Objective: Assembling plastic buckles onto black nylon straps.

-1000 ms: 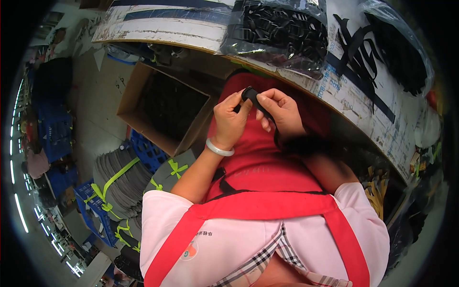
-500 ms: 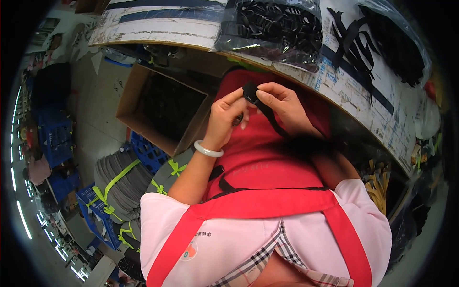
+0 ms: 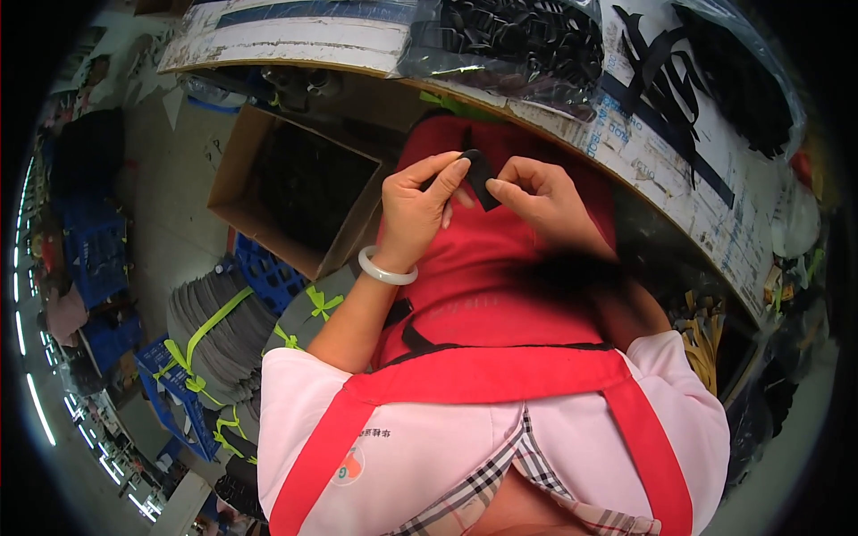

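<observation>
A black webbing strap [image 3: 481, 181] is held between my two hands above the red apron [image 3: 483, 295]. Its upper end is pinched by thumb and forefinger of my left hand [image 3: 416, 204], which has a white bangle [image 3: 384, 268] at the wrist. At the strap's lower right edge, my right hand [image 3: 543, 198] grips it with thumb and bent fingers. Whatever part of the strap lies inside the right hand is hidden. A dark blur covers part of my right wrist and forearm.
Ahead, a worn table [image 3: 295, 45] carries a clear bag of black plastic pieces [image 3: 514, 40], loose black straps [image 3: 666, 76] and another bag of black material [image 3: 742, 85]. At left stand a cardboard box [image 3: 234, 183], blue crates [image 3: 268, 268] and grey stacks [image 3: 219, 326] tied with yellow-green strips.
The strap's long tail, which trailed toward my right forearm, no longer shows; a short flat piece now spans both hands. My left thumb has come onto its upper end, and the hands are slightly farther apart.
</observation>
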`<action>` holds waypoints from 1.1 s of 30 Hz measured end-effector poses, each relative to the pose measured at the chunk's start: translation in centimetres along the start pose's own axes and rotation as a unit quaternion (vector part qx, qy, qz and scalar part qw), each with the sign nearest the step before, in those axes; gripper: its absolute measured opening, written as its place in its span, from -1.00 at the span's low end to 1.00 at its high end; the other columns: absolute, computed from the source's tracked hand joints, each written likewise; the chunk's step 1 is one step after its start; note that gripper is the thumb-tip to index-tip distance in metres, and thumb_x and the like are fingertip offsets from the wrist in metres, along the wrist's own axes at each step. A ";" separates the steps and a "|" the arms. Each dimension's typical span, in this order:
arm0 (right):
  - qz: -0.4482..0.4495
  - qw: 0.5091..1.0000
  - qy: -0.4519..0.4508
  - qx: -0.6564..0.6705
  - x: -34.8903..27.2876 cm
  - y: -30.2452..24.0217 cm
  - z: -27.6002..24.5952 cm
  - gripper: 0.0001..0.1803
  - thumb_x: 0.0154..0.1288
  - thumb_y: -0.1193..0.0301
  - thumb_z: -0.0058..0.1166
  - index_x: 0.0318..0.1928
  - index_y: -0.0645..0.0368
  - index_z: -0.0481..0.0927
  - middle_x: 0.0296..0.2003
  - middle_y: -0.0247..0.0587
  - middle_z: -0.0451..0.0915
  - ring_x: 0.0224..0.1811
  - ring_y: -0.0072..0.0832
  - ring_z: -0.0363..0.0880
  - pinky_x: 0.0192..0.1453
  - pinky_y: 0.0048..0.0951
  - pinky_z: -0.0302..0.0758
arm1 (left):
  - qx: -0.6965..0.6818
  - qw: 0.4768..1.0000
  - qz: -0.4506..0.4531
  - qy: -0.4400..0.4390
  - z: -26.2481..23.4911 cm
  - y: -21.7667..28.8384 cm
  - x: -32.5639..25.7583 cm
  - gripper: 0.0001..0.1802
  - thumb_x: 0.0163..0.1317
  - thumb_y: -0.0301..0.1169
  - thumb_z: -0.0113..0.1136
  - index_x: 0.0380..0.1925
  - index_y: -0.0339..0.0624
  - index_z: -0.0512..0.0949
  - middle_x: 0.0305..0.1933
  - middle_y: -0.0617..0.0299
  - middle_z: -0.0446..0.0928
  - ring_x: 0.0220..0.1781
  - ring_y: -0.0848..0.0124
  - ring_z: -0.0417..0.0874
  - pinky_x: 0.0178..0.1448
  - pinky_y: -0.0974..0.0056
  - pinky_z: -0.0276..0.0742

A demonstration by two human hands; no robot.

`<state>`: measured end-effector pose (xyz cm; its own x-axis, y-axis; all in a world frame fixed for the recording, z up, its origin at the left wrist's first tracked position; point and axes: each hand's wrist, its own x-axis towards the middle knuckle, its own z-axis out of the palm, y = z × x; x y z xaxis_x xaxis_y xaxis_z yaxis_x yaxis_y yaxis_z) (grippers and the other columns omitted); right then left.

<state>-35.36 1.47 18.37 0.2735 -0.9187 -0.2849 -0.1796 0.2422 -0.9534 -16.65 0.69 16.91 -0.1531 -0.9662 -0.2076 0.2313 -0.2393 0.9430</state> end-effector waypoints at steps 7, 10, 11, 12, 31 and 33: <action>0.132 0.979 -0.072 0.135 0.4 0.1 0.5 -0.73 0.35 0.34 0.10 -0.48 0.19 0.50 -0.60 -0.54 0.38 -0.56 -0.81 0.24 -0.54 -0.67 0.12 | 0.000 0.999 0.041 -0.026 -0.9 -1.1 -0.4 -0.82 0.26 -0.50 0.23 -0.16 -0.34 0.64 -0.37 0.24 0.57 -0.54 0.58 0.55 -0.64 0.54 0.31; 0.118 0.981 -0.033 0.151 0.9 0.2 0.9 -0.76 0.38 0.31 0.09 -0.40 0.18 0.51 -0.60 -0.51 0.39 -0.61 -0.78 0.29 -0.58 -0.68 0.15 | -0.009 0.998 0.045 -0.031 -1.0 -1.6 -0.5 -0.83 0.26 -0.50 0.23 -0.18 -0.34 0.64 -0.37 0.24 0.57 -0.53 0.59 0.53 -0.63 0.53 0.32; 0.118 0.972 -0.013 0.203 1.3 0.1 1.6 -0.78 0.39 0.30 0.08 -0.34 0.18 0.51 -0.60 -0.49 0.40 -0.63 -0.76 0.31 -0.59 -0.69 0.18 | -0.008 0.999 0.046 -0.028 -1.3 -1.7 -0.6 -0.83 0.26 -0.50 0.23 -0.18 -0.34 0.64 -0.37 0.24 0.57 -0.53 0.59 0.53 -0.63 0.53 0.32; 0.117 0.960 0.005 0.254 1.8 0.1 2.0 -0.79 0.40 0.30 0.06 -0.28 0.18 0.51 -0.59 -0.47 0.41 -0.65 -0.75 0.32 -0.60 -0.69 0.20 | 0.000 0.999 0.041 -0.026 -1.7 -1.7 -0.6 -0.83 0.26 -0.50 0.23 -0.19 -0.34 0.64 -0.39 0.26 0.55 -0.55 0.60 0.50 -0.63 0.54 0.29; -0.144 0.791 0.343 -0.485 2.7 1.0 -14.8 -0.77 0.23 0.57 0.07 -0.10 0.13 0.61 -0.17 -0.20 0.60 -0.14 -0.19 0.57 -0.05 -0.30 0.51 | -0.109 0.974 -0.013 0.197 -24.2 -4.1 -4.5 -0.60 0.31 -0.66 0.01 0.16 -0.39 0.30 0.06 -0.08 0.49 0.06 0.20 0.58 0.21 0.16 0.57; -0.081 0.748 0.315 -0.579 2.3 2.1 -18.1 -0.71 0.19 0.52 0.10 -0.05 0.08 0.62 -0.04 -0.20 0.54 -0.01 -0.20 0.50 0.12 -0.26 0.45 | -0.084 0.986 -0.049 0.137 -17.9 -3.9 -2.5 -0.57 0.33 -0.64 0.01 0.19 -0.32 0.27 0.03 -0.10 0.50 -0.06 0.22 0.64 0.06 0.23 0.65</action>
<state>-52.18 -5.81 17.48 -0.0536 -0.9599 0.2750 -0.9899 0.0149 -0.1409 0.01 2.30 9.04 0.0772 -0.9222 -0.3790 0.3869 -0.3227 0.8638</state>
